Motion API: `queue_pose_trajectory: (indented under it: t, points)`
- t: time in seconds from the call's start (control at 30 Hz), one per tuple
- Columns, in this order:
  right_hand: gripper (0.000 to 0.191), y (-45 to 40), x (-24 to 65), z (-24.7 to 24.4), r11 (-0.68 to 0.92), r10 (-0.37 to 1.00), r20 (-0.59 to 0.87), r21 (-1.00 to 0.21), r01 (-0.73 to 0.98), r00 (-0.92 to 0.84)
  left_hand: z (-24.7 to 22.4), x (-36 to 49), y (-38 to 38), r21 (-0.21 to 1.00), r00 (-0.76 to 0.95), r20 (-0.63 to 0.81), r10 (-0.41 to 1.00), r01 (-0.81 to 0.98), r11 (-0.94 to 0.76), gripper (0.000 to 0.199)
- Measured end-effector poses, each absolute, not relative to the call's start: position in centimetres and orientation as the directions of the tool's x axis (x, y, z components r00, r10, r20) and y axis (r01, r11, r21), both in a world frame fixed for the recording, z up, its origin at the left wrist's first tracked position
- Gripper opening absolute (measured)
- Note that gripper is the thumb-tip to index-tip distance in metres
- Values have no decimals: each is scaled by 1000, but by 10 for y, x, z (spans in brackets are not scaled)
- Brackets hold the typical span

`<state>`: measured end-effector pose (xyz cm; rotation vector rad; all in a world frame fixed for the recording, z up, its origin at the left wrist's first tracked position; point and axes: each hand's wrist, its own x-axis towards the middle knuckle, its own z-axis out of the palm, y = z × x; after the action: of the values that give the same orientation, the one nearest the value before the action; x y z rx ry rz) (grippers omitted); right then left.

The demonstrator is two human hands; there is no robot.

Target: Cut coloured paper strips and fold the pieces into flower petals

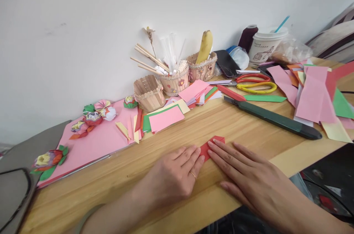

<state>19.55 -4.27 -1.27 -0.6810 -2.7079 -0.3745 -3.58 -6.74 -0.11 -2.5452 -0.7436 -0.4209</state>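
Observation:
A small piece of red paper (205, 151), folded, with an angled far end, lies flat on the wooden table between my two hands. My left hand (179, 169) has its fingers bent and pressed together on the paper's left end; the thumb is hidden. My right hand (246, 173) lies flat with fingers stretched out, their tips pressing on the paper's right part. Beyond the hands lies a dark green utility knife (276, 119), with a folded red strip (231, 93) and a folded green strip (265, 98) near its blade.
Paper flowers (93, 117) rest on a pink sheet (103, 143) at left. Coloured paper rectangles (166, 117) lie before small wooden baskets (149, 95). Scissors (257, 84) with red and yellow handles, a lidded cup (264, 47) and loose paper pieces (312, 93) occupy the right.

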Motion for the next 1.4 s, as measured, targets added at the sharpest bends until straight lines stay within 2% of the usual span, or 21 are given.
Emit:
queue_pose_trajectory:
  t: [0.17, 0.43, 0.6, 0.67, 1.03, 1.2, 1.33, 1.4]
  points:
    - [44, -47, 193, -13, 809, 453, 429, 171, 562, -782, 0, -35, -69, -341, 807, 409, 426, 568, -749, 37]
    - [56, -43, 204, -15, 760, 520, 411, 177, 625, -749, -1, -35, -67, -350, 813, 414, 408, 556, -753, 34]
    - [78, -52, 187, -12, 877, 395, 376, 119, 466, -839, -1, -33, -67, -342, 816, 413, 405, 551, -761, 32]
    - [81, -54, 182, -10, 905, 366, 339, 87, 416, -867, -1, -33, -68, -335, 814, 414, 408, 553, -763, 33]
    - [49, -36, 214, -17, 760, 516, 437, 164, 629, -737, -5, -32, -73, -351, 808, 432, 400, 559, -751, 34]
    - [34, -29, 197, -14, 768, 557, 457, 34, 639, -694, 2, -25, -77, -271, 808, 464, 364, 521, -810, 31]
    - [27, -25, 187, -7, 803, 547, 439, -35, 595, -713, 7, -23, -74, -152, 795, 415, 443, 540, -828, 33]
    - [26, -23, 186, -4, 810, 557, 438, -96, 579, -706, 7, -24, -72, -130, 803, 368, 468, 543, -829, 32]
